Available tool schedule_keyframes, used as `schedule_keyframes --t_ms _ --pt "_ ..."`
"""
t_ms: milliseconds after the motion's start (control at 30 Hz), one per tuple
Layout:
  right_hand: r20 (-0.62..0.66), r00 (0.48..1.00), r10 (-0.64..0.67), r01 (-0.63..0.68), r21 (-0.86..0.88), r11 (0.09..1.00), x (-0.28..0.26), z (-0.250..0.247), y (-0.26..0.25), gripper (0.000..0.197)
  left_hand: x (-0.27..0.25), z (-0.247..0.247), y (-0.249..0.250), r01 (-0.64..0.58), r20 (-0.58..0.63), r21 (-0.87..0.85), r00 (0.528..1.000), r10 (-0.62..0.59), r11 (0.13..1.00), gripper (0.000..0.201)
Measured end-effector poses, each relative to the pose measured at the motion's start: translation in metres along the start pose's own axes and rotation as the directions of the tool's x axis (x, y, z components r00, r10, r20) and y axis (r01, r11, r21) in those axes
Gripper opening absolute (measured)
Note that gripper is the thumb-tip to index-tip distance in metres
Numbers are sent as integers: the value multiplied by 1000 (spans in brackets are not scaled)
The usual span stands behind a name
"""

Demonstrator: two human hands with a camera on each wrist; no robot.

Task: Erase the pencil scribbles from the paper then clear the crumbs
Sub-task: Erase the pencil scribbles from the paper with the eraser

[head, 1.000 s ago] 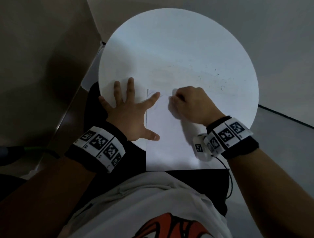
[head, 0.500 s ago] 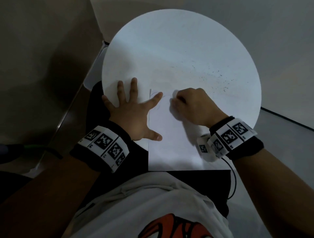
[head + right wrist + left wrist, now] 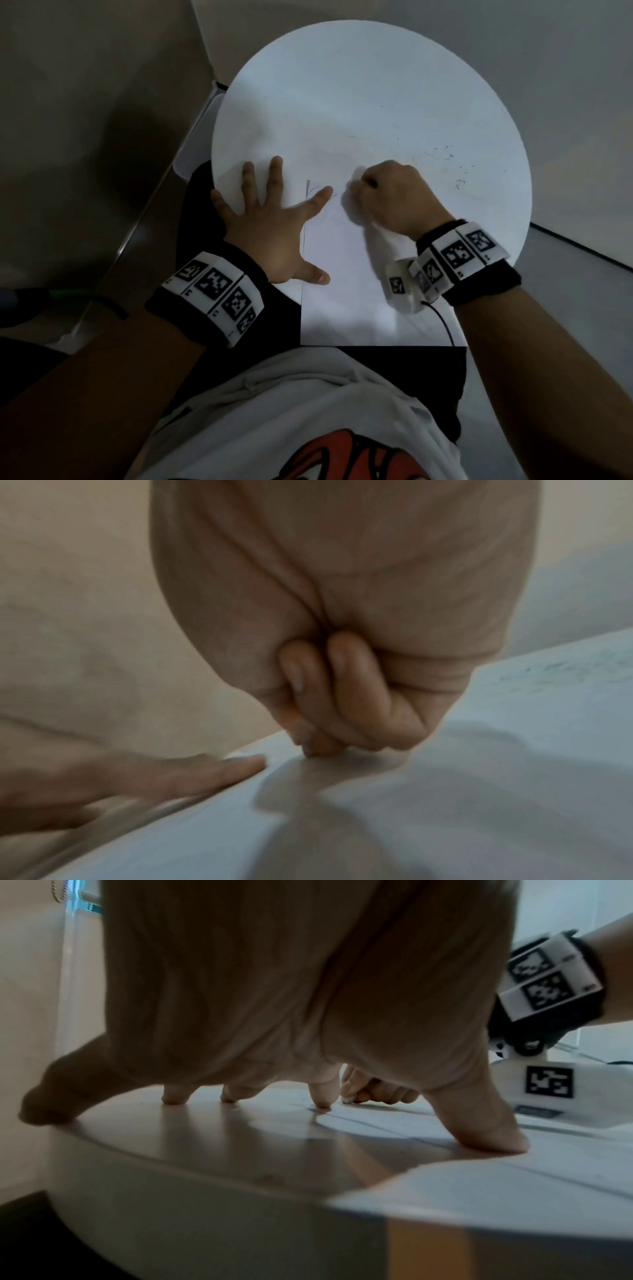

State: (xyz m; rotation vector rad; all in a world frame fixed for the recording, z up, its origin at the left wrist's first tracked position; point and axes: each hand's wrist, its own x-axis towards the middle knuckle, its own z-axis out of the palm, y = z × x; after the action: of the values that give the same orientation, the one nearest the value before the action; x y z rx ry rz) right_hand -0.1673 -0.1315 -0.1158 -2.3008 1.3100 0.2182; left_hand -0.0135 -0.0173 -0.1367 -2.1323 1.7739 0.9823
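Paper (image 3: 346,274), one white sheet, lies flat on the round white table (image 3: 359,85), faint pencil marks at its far left corner; dark crumbs (image 3: 448,154) are scattered to the right. Left wrist view: left hand (image 3: 274,1001) splayed, fingertips pressing down. Right wrist view: right hand (image 3: 342,642) curled tightly, fingertips on the paper; whether it holds anything is hidden.

Matt white paper (image 3: 346,274) on smooth, faintly glossy tabletop (image 3: 342,102)

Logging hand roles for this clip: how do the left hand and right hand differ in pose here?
The left hand is spread flat, index and thumb on the paper; the right hand is curled into a fist. The left grips nothing; what the right pinches is hidden. The right sits nearer the crumbs. Both rest on the round table.
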Motion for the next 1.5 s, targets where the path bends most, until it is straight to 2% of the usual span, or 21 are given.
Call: schedule_keyframes --t_ms 133,267,400,533,633,767,900,1033,1133,1267,1367,1500 --pt "70 993 -93 94 -5 996 -13 13 -13 40 0 2 1 3 -5 1 1000 -3 1000 128" --pt "-28 1000 15 -15 -10 1000 -3 -1 7 38 0 1 1 6 -7 11 1000 -6 1000 128" --pt "73 987 -145 145 5 989 -18 12 -7 37 1 2 2 5 -16 6 1000 -4 1000 128" --pt "-2 997 -71 71 -6 997 -8 7 2 39 1 3 0 3 -16 5 1000 -3 1000 128" --pt "76 984 -163 161 29 986 -16 15 -6 38 1 2 0 2 -17 3 1000 -2 1000 129" --pt "-22 998 -58 57 -10 998 -5 6 -1 38 0 1 0 3 -10 -3 1000 -3 1000 128" --pt "29 988 -151 151 27 988 -9 15 -18 33 1 2 1 2 -16 -2 1000 -2 1000 128" --pt "-27 999 -25 26 7 1000 2 9 -11 39 0 1 0 11 -10 -5 1000 -11 1000 128" --pt "23 998 -53 53 -3 999 -2 15 -16 38 0 1 1 10 -9 4 1000 -10 1000 127" --pt "-64 997 48 -45 48 998 7 14 -5 43 -1 1 -1 12 -2 -7 1000 -12 1000 132" --pt "-48 998 43 -42 39 998 6 19 -4 46 0 2 -2 17 -17 -2 1000 -17 1000 137" --pt "-71 993 92 -90 34 995 8 14 -2 41 -2 4 -3 40 -56 -29 998 -42 999 136"
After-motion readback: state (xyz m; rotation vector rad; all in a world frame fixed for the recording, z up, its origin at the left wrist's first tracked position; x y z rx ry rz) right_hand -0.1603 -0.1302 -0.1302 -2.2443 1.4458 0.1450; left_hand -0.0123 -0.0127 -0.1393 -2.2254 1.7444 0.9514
